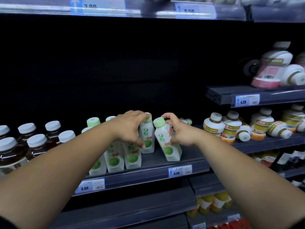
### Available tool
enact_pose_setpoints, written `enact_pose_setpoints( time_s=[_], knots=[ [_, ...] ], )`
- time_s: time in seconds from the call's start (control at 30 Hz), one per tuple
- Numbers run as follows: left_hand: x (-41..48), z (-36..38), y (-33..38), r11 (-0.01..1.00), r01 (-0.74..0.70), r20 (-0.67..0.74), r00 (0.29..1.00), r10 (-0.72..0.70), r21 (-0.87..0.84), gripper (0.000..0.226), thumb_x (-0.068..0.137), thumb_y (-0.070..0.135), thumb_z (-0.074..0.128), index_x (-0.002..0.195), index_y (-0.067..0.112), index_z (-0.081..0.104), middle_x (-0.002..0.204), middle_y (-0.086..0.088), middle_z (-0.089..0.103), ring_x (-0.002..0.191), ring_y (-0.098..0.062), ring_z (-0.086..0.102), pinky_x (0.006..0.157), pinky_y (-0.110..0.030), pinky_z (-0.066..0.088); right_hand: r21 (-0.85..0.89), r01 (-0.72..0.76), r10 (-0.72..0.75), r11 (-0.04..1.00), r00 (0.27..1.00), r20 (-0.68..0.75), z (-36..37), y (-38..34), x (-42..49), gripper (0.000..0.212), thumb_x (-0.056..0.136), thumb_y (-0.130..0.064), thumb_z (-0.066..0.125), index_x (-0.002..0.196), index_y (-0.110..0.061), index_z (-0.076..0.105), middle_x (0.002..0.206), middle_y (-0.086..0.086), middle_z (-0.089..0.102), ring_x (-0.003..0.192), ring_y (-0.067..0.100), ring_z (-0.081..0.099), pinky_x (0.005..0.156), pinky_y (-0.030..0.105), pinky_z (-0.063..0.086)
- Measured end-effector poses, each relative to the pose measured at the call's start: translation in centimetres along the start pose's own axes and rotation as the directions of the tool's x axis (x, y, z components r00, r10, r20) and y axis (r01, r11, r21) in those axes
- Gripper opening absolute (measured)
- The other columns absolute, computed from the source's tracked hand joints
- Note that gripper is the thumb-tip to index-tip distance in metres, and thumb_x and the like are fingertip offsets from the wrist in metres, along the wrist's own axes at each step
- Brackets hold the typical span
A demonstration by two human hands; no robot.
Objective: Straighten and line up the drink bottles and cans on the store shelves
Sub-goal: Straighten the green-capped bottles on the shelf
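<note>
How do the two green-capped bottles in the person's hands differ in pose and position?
The bottle in the left hand, the upright bottle, stands straight, while the tilted bottle in the right hand leans with its cap toward the left. The upright bottle sits further back beside the row of like bottles; the tilted bottle stands apart on bare shelf, nearer the front edge. Both share white bodies, pale green caps and green labels.

On the middle shelf point(156, 164), a row of capped bottles point(115, 156) stood near the front edge, with the dark-drink bottles point(33, 142) to their left. Just right of the row stood an upright bottle point(146, 138), and right of that a tilted bottle point(168, 142) leaned leftward. Farther right, toppled bottles point(244, 134) lay among standing ones. A higher shelf point(264, 95) sat above those.
</note>
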State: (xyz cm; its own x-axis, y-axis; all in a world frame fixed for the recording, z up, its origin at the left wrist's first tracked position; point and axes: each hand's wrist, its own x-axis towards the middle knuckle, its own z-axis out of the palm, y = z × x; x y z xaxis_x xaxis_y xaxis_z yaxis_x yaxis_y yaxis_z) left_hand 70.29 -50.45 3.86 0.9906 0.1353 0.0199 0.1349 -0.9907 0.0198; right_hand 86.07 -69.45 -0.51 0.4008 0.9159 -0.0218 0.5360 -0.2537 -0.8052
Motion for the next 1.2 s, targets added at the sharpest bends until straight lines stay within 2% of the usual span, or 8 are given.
enact_pose_setpoints(
  time_s=[0.1, 0.27, 0.5, 0.6, 0.77, 0.9, 1.07, 1.2],
  knots=[
    [-0.1, -0.1, 0.0, 1.0, 0.012, 0.019, 1.0, -0.012, -0.004, 0.121, 0.061, 0.067, 0.078, 0.155, 0.028, 0.012, 0.159, 0.005, 0.023, 0.143, -0.022, 0.022, 0.112, -0.046, 0.031, -0.115, -0.022, 0.019, 0.993, 0.999, -0.027, -0.1, -0.7, -0.1, 0.09, 0.071, -0.002, 0.074, 0.136, -0.048, 0.031, 0.11, 0.002, 0.059, 0.093, 0.018, 0.061, 0.074, 0.036, 0.057],
    [-0.1, -0.6, 0.1, 0.997, 0.031, 0.071, 0.997, -0.027, -0.066, 0.12, 0.063, 0.062, 0.081, 0.156, 0.03, 0.012, 0.16, 0.006, 0.02, 0.145, -0.02, 0.018, 0.116, -0.045, 0.028, -0.099, 0.024, -0.031, 0.995, 0.997, -0.068, 0.5, -1.1, 0.2, 0.033, 0.07, -0.04, 0.085, 0.097, -0.038, 0.066, 0.1, -0.01, 0.066, 0.089, 0.008, 0.065, 0.078, 0.034, 0.057],
    [-0.1, -2.5, -0.9, 0.97, 0.085, 0.126, 0.99, -0.058, -0.227, 0.109, 0.064, 0.042, 0.089, 0.153, 0.034, 0.026, 0.157, 0.006, 0.029, 0.139, -0.015, 0.032, 0.102, -0.026, 0.031, -0.042, 0.057, -0.063, 0.997, 0.989, -0.137, 0.6, -3.0, 1.6, 0.027, 0.066, -0.027, 0.088, 0.085, -0.028, 0.068, 0.087, 0.0, 0.072, 0.078, 0.018, 0.071, 0.069, 0.045, 0.06],
    [-0.2, -2.6, -1.2, 0.968, 0.08, 0.115, 0.992, -0.054, -0.238, 0.109, 0.064, 0.044, 0.088, 0.153, 0.033, 0.027, 0.155, 0.008, 0.032, 0.138, -0.013, 0.034, 0.098, -0.024, 0.028, -0.158, 0.109, -0.129, 0.981, 0.984, -0.125, 1.3, -4.3, 2.5, 0.032, 0.062, -0.039, 0.087, 0.086, -0.033, 0.068, 0.091, -0.008, 0.065, 0.069, 0.006, 0.064, 0.056, 0.031, 0.052],
    [-0.3, -2.6, -1.4, 0.937, 0.073, 0.088, 0.995, -0.046, -0.341, 0.105, 0.062, 0.043, 0.089, 0.15, 0.033, 0.033, 0.148, 0.009, 0.041, 0.133, -0.012, 0.04, 0.101, -0.028, 0.035, -0.126, 0.098, -0.114, 0.987, 0.986, -0.122, 1.2, -5.4, 3.5, 0.049, 0.056, -0.068, 0.076, 0.091, -0.036, 0.062, 0.113, -0.007, 0.054, 0.102, 0.017, 0.061, 0.084, 0.04, 0.056],
    [0.0, -2.6, -1.2, 0.918, 0.038, 0.029, 0.999, -0.029, -0.395, 0.088, 0.067, 0.048, 0.086, 0.143, 0.035, 0.044, 0.137, 0.017, 0.046, 0.125, -0.005, 0.042, 0.097, -0.024, 0.036, 0.053, 0.046, -0.03, 0.998, 0.961, -0.276, 0.9, -4.3, 4.9, 0.025, 0.087, -0.051, 0.064, 0.082, -0.027, 0.063, 0.084, -0.008, 0.062, 0.081, 0.012, 0.059, 0.083, 0.046, 0.056],
    [0.9, -2.0, -0.2, 0.921, 0.002, 0.012, 1.0, 0.003, -0.39, 0.082, 0.066, 0.066, 0.074, 0.139, 0.04, 0.049, 0.143, 0.014, 0.043, 0.134, -0.009, 0.039, 0.109, -0.033, 0.036, -0.167, -0.117, 0.062, 0.979, 0.951, -0.303, -1.7, 0.0, 6.0, 0.016, 0.091, -0.017, 0.062, 0.101, -0.027, 0.068, 0.104, -0.007, 0.067, 0.099, 0.016, 0.062, 0.083, 0.032, 0.051],
    [1.4, -0.7, 0.5, 0.988, 0.019, 0.064, 0.998, -0.009, -0.156, 0.098, 0.053, 0.086, 0.055, 0.142, 0.049, 0.04, 0.158, 0.006, 0.023, 0.143, -0.02, 0.028, 0.115, -0.045, 0.027, -0.415, -0.23, 0.183, 0.88, 0.972, -0.149, -1.9, 4.0, 5.6, 0.047, 0.087, -0.036, 0.064, 0.132, -0.027, 0.056, 0.125, -0.004, 0.056, 0.122, 0.024, 0.052, 0.102, 0.036, 0.042]
  ],
)
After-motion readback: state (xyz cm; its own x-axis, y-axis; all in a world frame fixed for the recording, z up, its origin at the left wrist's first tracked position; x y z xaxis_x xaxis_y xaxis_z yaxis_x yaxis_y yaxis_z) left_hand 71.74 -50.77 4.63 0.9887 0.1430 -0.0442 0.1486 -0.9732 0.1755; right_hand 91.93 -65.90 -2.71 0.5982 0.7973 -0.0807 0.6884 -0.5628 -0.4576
